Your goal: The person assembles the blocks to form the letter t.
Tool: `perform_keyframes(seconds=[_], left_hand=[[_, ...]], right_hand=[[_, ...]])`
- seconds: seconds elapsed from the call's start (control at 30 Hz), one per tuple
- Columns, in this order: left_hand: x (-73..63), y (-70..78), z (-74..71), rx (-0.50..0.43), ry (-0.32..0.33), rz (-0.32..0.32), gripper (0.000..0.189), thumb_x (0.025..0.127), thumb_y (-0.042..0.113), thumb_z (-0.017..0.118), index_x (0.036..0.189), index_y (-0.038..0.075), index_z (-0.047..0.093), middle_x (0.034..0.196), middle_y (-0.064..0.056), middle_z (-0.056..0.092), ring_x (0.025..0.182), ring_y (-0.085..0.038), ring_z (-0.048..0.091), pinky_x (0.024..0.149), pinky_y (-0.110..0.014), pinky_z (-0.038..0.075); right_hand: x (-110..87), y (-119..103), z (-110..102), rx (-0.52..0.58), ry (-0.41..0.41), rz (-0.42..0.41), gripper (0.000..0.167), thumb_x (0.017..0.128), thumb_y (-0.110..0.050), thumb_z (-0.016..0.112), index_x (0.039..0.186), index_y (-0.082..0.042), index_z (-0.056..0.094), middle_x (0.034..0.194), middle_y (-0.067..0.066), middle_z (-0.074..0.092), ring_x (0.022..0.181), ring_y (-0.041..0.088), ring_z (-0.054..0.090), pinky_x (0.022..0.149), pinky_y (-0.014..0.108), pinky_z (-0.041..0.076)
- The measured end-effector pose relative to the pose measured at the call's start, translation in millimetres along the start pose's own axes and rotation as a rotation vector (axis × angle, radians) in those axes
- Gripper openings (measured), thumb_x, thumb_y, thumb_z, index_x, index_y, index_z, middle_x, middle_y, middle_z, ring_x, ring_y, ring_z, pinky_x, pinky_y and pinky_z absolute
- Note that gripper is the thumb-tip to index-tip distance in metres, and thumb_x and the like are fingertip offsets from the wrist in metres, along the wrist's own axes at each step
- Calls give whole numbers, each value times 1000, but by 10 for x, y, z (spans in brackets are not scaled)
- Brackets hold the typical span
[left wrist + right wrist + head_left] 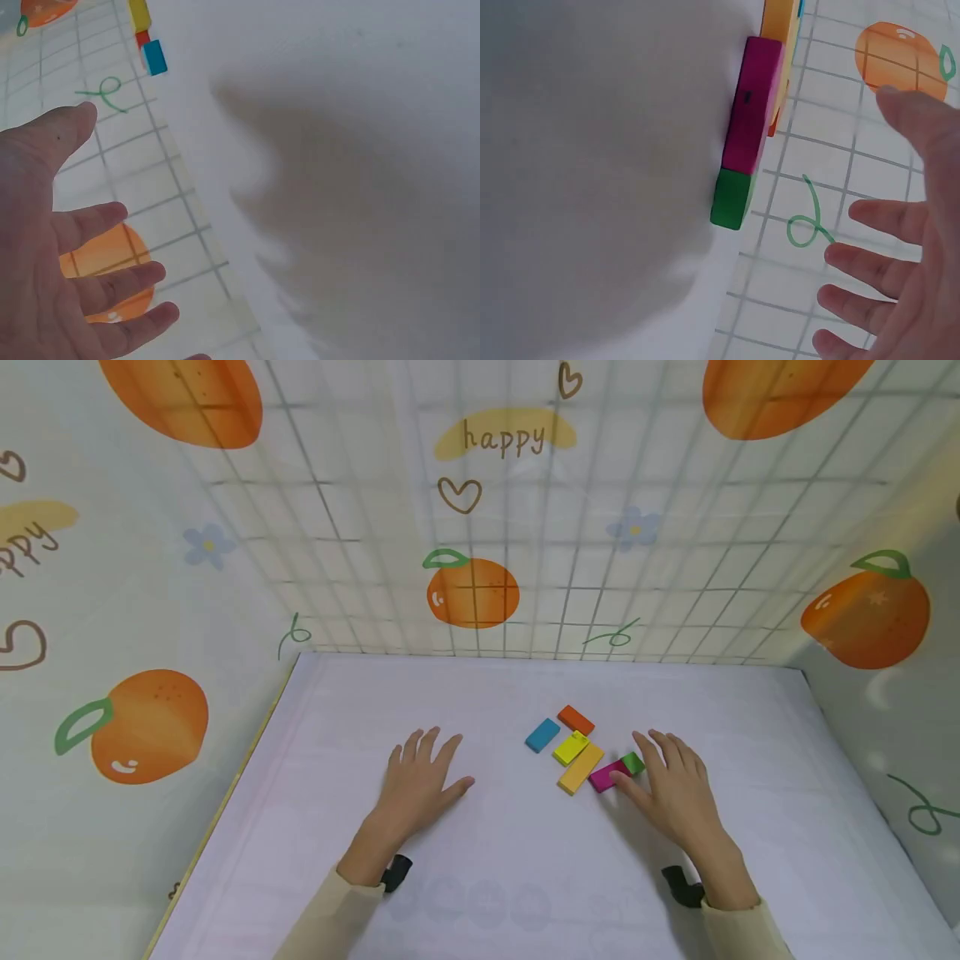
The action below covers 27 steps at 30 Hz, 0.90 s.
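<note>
Several coloured blocks lie in a loose cluster on the white table. A magenta block (608, 776) sits end to end with a small green block (633, 763). To their left are an orange-yellow block (581, 769), a yellow block (571, 748), a blue block (542, 735) and a red-orange block (576, 719). My right hand (678, 789) hovers nearest the magenta and green blocks, fingers spread, holding nothing; in the head view its thumb overlaps the magenta block. Left of the cluster, my left hand (420, 781) is apart from the blocks with fingers spread and nothing held.
White table (480, 860) spreads under both hands, its left edge (225, 785) yellowish. Behind it hangs a curtain (360, 585) with oranges, hearts and grid lines; similar printed cloth borders both sides. Black straps (397, 872) show at the wrists.
</note>
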<state>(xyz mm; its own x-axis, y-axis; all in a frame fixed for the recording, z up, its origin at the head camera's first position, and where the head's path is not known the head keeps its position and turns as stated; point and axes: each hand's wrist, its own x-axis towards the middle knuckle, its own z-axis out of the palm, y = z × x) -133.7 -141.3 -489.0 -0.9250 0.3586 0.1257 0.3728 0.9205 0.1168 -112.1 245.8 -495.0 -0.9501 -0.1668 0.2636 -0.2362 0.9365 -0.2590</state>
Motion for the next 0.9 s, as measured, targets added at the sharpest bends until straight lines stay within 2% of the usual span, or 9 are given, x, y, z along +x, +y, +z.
perform_keyframes(seconds=[0.23,0.37,0.63,0.9], left_hand=[[103,43,53,-89,-19,12,66,98,56,56,149,16,46,147,-18,44,135,-38,40,103,-57,38],[176,82,87,-152,-26,7,63,98,53,58,147,15,47,147,-16,45,135,-36,41,102,-55,39],[367,197,112,-207,-49,8,59,98,50,59,145,14,50,144,-13,49,133,-33,45,101,-52,43],[532,330,199,-269,-73,-1,56,98,47,61,143,14,52,141,-11,52,129,-30,49,99,-48,45]], right_hand=[[105,14,51,33,19,0,69,87,-32,77,141,1,49,137,27,47,128,49,38,103,68,27],[177,15,78,62,-4,26,66,90,-34,74,140,0,50,134,27,50,125,49,41,101,69,28],[354,28,139,81,-44,49,59,94,-35,70,137,1,52,127,26,55,117,48,46,99,68,30],[519,29,199,110,-73,78,54,96,-35,67,135,0,55,127,26,56,116,47,48,97,67,34]])
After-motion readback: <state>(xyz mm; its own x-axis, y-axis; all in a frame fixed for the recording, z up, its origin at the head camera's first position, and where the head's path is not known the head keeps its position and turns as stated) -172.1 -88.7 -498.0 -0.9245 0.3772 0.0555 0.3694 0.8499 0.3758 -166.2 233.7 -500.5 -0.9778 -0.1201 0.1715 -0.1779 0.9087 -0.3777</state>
